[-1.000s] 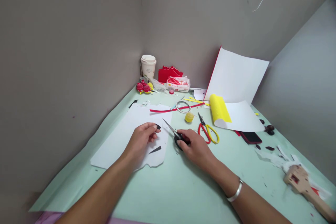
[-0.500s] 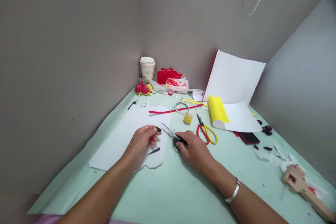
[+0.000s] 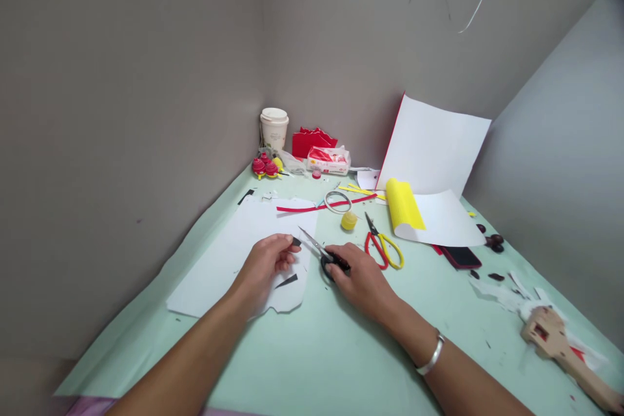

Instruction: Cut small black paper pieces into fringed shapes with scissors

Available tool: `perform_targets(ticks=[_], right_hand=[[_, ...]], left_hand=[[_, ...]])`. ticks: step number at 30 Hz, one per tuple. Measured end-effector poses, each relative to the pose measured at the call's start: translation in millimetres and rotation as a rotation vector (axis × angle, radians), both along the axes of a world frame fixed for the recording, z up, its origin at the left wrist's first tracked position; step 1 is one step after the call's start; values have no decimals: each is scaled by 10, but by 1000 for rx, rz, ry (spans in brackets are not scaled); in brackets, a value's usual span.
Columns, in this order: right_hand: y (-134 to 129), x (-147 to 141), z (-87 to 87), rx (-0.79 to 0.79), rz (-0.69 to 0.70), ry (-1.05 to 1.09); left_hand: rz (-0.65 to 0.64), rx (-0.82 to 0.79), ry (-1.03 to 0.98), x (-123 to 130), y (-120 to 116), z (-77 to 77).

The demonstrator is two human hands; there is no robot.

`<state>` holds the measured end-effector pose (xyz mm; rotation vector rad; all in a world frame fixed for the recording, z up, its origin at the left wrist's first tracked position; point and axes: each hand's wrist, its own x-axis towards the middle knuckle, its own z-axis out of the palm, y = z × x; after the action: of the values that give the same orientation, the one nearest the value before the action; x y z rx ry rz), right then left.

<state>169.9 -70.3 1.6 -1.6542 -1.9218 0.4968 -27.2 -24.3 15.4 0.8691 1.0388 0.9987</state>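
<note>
My left hand pinches a small black paper piece between thumb and forefinger, above a white sheet. Black-handled scissors are gripped in my right hand, their blades pointing up and left, close to the black piece but apart from it. A thin black paper scrap lies on the white sheet under my left hand. To the right of my right hand rest scissors with red and yellow handles.
A red strip, a tape roll and a yellow round piece lie beyond my hands. At right are a yellow corrugated roll, a phone and a beige glue gun. A lidded cup stands in the corner.
Almost nothing differs. The black piece in my left hand is turned slightly, and the whole view has shifted a little.
</note>
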Motion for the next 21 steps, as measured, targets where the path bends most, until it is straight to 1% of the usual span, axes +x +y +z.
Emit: perform_targets(ticks=[5,11,15,17,21], right_hand=[[3,-2,29,-25,-8,127],[29,33,11,-188,14,356],[27,35,15,-266,40,428],[16,25,17,-252,26,400],[3,1,-2,-107,-9,254]], left_hand=[[3,-11,12,4,-9,17],[3,11,24,-16,24,-5],[5,19,26,-18,21,8],[13,25,29,-18,14,15],[21,39,25,-19,7,6]])
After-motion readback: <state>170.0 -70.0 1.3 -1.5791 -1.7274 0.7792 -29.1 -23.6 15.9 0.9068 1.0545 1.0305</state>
